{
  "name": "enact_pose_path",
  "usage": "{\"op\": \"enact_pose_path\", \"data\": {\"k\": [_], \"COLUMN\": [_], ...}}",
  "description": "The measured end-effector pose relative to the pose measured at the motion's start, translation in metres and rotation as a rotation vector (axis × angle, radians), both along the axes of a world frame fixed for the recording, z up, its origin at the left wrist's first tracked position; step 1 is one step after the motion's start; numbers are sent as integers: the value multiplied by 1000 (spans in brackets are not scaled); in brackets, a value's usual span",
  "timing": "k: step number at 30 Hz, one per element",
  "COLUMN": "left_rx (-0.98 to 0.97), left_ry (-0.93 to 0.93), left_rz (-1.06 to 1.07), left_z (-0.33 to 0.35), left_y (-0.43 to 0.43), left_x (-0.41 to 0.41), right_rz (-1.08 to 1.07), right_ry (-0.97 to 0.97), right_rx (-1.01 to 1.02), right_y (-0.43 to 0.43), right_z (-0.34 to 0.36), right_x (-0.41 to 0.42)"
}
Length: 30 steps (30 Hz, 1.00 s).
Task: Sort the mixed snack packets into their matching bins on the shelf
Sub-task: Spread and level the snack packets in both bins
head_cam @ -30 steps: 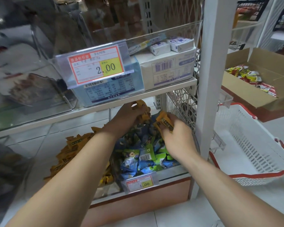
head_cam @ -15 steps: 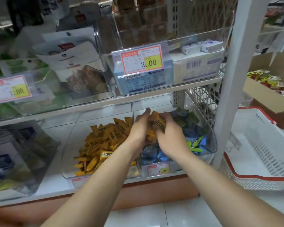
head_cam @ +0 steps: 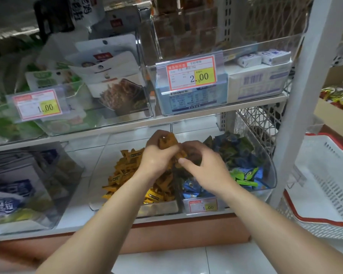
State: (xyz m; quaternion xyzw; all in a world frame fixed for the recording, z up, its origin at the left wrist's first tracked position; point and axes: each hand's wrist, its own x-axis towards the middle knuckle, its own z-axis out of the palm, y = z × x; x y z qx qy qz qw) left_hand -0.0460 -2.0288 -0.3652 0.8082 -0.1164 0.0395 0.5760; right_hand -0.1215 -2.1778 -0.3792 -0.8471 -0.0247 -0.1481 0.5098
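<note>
- Both hands have lifted out of the blue packets [head_cam: 238,155]. The left hand [head_cam: 156,158] grips a clutch of orange packets [head_cam: 167,141], and the right hand [head_cam: 203,166] pinches more against them.
- They now meet at the orange bin's [head_cam: 96,194] edge. The strays are gathered, I'd say, and the drop comes next.
- Behind, the blue bin [head_cam: 268,169] shows no orange that I can see.

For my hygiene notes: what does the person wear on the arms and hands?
The left hand and right hand are ungloved, with no ring, watch or bracelet visible. The left forearm and right forearm are bare to the frame edge; no sleeve appears.
</note>
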Motion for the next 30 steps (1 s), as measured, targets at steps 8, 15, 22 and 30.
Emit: {"op": "enact_pose_path", "data": {"k": [8, 15, 22, 30], "left_rx": [549, 1035, 1063, 1014], "left_ry": [-27, -22, -307, -58], "left_rz": [1, 5, -171, -113], "left_z": [-13, -18, -26, -52], "left_y": [63, 65, 60, 95], "left_x": [45, 74, 50, 90], "right_rz": [-73, -3, 61, 51], "right_ry": [115, 255, 347, 355], "right_rx": [-342, -696, -893, -890], "right_y": [-22, -23, -26, -26], "right_z": [-7, -13, -37, -45], "right_x": [2, 1, 7, 13]}}
